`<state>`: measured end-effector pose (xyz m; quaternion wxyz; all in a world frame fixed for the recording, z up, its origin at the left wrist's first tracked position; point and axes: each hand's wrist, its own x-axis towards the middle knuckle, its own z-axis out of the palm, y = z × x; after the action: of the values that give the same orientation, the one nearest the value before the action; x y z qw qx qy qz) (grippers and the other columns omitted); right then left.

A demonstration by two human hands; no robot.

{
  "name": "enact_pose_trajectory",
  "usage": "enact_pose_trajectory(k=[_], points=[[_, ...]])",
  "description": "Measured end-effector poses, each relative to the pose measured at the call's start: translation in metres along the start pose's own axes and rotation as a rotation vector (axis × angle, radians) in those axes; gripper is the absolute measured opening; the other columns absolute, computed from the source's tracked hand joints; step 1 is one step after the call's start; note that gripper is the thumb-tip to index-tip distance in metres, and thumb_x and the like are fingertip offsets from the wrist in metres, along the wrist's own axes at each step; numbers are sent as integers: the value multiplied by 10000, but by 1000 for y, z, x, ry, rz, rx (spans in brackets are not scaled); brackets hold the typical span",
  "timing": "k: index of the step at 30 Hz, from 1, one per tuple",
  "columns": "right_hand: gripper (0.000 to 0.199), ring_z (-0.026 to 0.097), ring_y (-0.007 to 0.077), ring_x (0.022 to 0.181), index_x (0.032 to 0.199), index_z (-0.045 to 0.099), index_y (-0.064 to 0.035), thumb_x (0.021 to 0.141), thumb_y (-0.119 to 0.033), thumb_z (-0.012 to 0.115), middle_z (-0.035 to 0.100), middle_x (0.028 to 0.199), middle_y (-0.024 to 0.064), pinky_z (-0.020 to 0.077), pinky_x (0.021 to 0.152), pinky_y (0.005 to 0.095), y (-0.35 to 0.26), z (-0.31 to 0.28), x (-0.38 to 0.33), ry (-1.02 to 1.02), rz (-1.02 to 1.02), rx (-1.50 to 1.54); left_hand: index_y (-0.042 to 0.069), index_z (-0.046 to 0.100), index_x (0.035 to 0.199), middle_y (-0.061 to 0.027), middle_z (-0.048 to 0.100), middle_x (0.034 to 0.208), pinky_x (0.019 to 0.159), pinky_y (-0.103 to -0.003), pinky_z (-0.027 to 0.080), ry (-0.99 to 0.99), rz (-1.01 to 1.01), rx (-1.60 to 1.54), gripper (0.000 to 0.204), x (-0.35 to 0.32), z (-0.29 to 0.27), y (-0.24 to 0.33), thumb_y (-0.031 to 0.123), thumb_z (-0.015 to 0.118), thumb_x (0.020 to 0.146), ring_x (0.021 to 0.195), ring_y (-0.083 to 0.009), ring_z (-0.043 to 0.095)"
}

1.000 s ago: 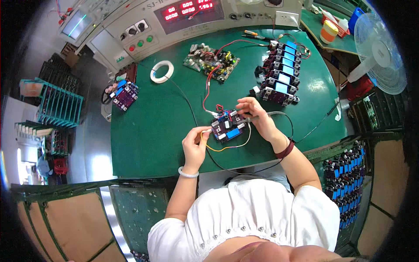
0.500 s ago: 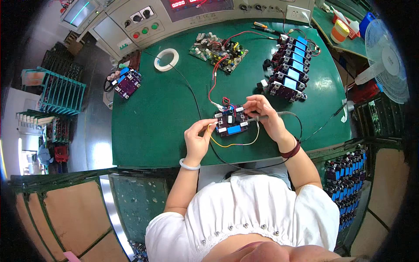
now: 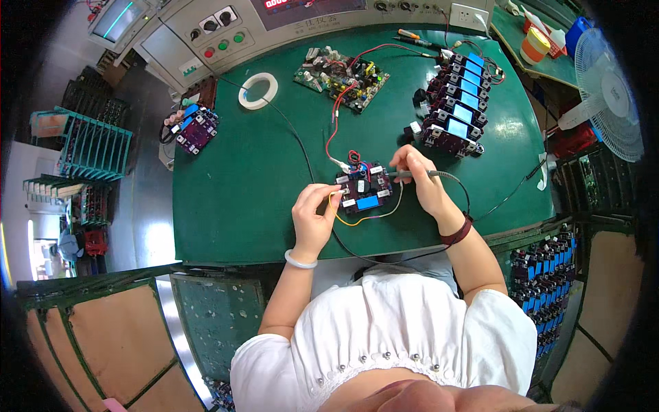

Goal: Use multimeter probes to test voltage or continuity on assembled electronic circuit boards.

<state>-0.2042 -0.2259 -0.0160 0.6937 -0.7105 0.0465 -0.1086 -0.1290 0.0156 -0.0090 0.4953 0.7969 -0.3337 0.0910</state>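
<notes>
A dark purple circuit board (image 3: 354, 194) with a blue block and white labels lies on the green table in front of me. My left hand (image 3: 314, 218) is closed in a pinch at its left edge, on the end of a thin yellow lead (image 3: 352, 224); the fingertips hide that end. The lead loops below the board to a grey test probe (image 3: 405, 174). My right hand (image 3: 427, 189) grips this probe, its tip pointing left at the board's right edge. Whether the tip touches, I cannot tell. A red wire (image 3: 329, 143) joins the board's upper side.
A larger populated board (image 3: 343, 77) sits behind, wired in red. Right of it stands a row of similar purple boards (image 3: 458, 113). A white tape ring (image 3: 274, 89), another purple board (image 3: 198, 132) and a test console (image 3: 288, 34) are further left and back. A fan (image 3: 611, 93) is at right.
My right hand has drawn its fingers together around the probe, which has shifted so its tip is at the board's upper right edge. My left hand keeps its pinch.
</notes>
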Motion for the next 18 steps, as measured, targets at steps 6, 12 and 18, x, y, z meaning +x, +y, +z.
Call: enact_pose_trajectory(k=[6,12,18], points=[[272,475,79,649,850,576,-9,1005,-228,539,533,699,16,375,543,260,0,9,7,6,29,-43,11,707,967,-95,671,836,641,-288,534,-48,-109,-96,109,4,-3,7,33,724,862,718,-187,670],[234,440,89,575,814,539,7,962,-158,614,520,625,43,352,514,277,-4,10,8,33,-59,-222,10,706,974,-97,675,846,651,-280,542,-55,-134,-115,111,3,-3,5,32,722,866,713,-187,675],[241,437,99,569,804,529,0,966,-162,605,508,617,49,355,512,287,-7,10,7,-2,-74,-325,13,706,978,-96,672,842,629,-283,529,-36,-92,-110,114,3,-2,6,34,722,867,692,-185,660]])
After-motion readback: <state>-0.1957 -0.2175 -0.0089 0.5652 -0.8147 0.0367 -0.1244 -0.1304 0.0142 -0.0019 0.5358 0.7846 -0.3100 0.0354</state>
